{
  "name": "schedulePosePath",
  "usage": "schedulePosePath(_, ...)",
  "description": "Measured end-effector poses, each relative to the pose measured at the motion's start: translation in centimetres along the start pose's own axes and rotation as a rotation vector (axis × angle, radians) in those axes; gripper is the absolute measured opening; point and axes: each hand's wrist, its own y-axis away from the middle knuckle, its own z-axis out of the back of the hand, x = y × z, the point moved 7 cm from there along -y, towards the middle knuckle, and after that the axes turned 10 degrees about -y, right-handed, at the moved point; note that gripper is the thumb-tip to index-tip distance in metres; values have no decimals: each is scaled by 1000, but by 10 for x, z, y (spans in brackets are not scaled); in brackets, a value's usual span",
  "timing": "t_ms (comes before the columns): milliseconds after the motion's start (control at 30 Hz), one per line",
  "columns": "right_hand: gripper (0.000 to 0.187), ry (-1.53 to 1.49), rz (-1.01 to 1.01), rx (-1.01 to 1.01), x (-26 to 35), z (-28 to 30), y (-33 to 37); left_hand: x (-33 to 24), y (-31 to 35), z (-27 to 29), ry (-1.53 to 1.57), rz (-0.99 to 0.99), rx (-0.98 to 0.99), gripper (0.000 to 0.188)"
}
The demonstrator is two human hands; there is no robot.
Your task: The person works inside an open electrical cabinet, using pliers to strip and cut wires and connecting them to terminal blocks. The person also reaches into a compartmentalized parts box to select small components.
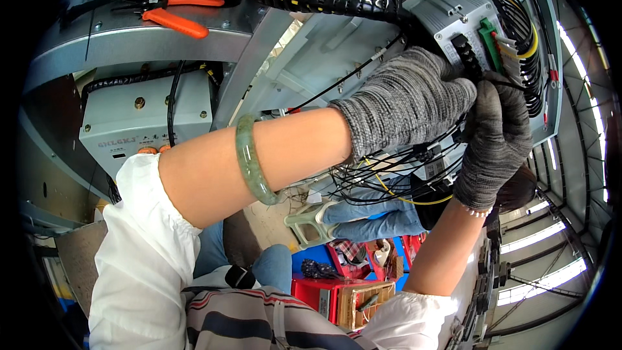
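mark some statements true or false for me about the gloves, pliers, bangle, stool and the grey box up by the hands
1. Grey knit gloves cover both the left hand and the right hand. True.
2. The orange-handled pliers are in the right hand. False: they lie on a metal ledge at upper left.
3. The green bangle is on the right forearm. False: it circles the left forearm.
4. A green connector sits at the ribbed grey box. True.
5. The stool is bright red. False: it is pale green.
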Motion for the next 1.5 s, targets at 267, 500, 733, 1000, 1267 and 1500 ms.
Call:
schedulePosePath(267, 9, 47, 79, -14, 3, -3, 1, 5, 1, 3, -99, -24, 8, 30)
schedulePosePath(500, 9, 64, 113, 3, 6, -8, 0, -1, 2, 6, -117, -54, -39, 32)
schedulePosePath(733, 9, 235, 227, -57, 9, -9, 0, 16, 11, 21, -104, 9, -53, 33)
schedulePosePath(1000, 9, 166, 298, -33, 5, -8, 2, 22, 22, 36, -205, 10, -117, 26)
schedulePosePath(1267, 16, 173, 265, -67, 2, -5, 2, 25, 31, 38, -217, -20, -174, 26)
schedulePosePath(1500, 14, 206, 203, -79, 1, -5, 4, 20, 36, 40, -175, -72, -196, 27)
